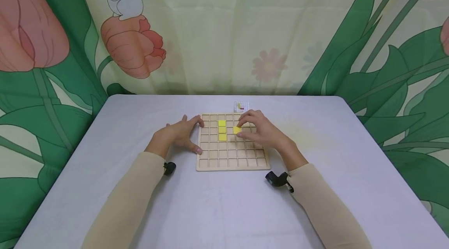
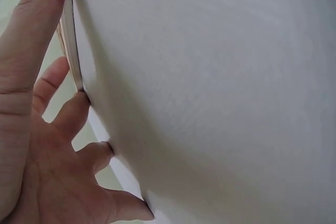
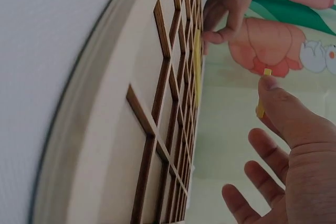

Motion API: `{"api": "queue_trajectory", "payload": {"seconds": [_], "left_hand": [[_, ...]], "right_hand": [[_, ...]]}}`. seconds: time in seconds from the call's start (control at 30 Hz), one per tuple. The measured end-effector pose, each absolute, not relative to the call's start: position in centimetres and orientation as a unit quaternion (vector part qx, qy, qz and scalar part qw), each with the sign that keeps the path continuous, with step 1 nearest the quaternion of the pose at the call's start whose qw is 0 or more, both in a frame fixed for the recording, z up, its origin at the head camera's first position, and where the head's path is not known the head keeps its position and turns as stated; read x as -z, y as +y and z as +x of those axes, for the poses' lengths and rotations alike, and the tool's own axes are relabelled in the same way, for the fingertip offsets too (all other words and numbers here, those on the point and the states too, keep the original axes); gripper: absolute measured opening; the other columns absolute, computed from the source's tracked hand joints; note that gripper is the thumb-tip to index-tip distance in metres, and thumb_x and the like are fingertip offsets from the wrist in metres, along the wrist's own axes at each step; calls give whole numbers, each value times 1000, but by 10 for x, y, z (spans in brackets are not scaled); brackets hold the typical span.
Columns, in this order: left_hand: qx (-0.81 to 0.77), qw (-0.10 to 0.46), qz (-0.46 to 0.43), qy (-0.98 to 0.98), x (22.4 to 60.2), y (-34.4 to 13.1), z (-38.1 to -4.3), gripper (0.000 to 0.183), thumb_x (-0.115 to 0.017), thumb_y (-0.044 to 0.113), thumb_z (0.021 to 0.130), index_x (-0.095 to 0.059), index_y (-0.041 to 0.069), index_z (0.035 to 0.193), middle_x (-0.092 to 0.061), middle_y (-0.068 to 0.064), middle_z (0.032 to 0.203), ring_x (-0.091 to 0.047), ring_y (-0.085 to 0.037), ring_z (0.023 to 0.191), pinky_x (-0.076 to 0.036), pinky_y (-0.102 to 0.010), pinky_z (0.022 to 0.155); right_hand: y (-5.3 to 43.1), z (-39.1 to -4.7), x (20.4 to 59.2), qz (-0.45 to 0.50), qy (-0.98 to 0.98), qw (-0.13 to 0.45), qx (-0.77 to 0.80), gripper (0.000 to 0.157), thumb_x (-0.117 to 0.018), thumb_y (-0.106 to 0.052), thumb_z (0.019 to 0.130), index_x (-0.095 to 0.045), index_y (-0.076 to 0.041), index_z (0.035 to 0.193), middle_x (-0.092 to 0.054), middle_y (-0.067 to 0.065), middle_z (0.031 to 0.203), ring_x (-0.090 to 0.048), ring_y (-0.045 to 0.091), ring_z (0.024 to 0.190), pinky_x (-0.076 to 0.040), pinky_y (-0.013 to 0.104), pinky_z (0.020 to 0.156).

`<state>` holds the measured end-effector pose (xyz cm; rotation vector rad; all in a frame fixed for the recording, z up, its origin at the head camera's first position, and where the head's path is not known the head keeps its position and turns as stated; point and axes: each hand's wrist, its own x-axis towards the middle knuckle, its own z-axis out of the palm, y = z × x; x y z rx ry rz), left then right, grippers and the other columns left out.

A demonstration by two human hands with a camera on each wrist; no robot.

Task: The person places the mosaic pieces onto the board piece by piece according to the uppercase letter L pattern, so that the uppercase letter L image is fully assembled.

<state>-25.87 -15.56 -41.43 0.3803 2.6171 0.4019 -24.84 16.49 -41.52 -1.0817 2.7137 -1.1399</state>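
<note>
A wooden grid board (image 1: 231,158) lies flat in the middle of the table, with three yellow square tiles (image 1: 222,129) set in a column in its upper left part. My right hand (image 1: 257,129) hovers over the board's upper right and pinches a fourth yellow tile (image 1: 237,129) between thumb and fingers; the right wrist view shows that yellow tile (image 3: 261,104) edge-on at my thumb tip, just off the wooden grid board (image 3: 157,129). My left hand (image 1: 180,134) rests with spread fingers (image 2: 79,114) on the table, touching the board's left edge (image 2: 71,35).
The light grey table (image 1: 224,210) spreads wide around the board. A small printed pattern card (image 1: 241,106) lies just beyond the board's far edge. A flowered curtain (image 1: 224,30) hangs behind the table. Small black devices (image 1: 277,179) sit at both wrists.
</note>
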Motion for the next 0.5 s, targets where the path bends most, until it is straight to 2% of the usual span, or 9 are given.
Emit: {"api": "queue_trajectory", "payload": {"seconds": [0.27,0.5], "left_hand": [[-152,229,141,951,415,-158,-259,97,-92,64,60,-37,35,135,-30,-23,164,-9,-46,157,-14,-88,105],[-149,228,144,951,414,-157,-258,97,-92,63,59,-38,34,134,-33,-27,161,-22,-48,154,-18,-88,103]], "right_hand": [[147,-247,421,-340,865,18,368,20,-83,-24,89,-72,-18,105,-61,3,125,-46,27,123,-41,47,102],[137,-245,422,-343,865,38,364,20,-83,-23,89,-73,-16,105,-60,10,131,-44,30,130,-39,53,109]]}}
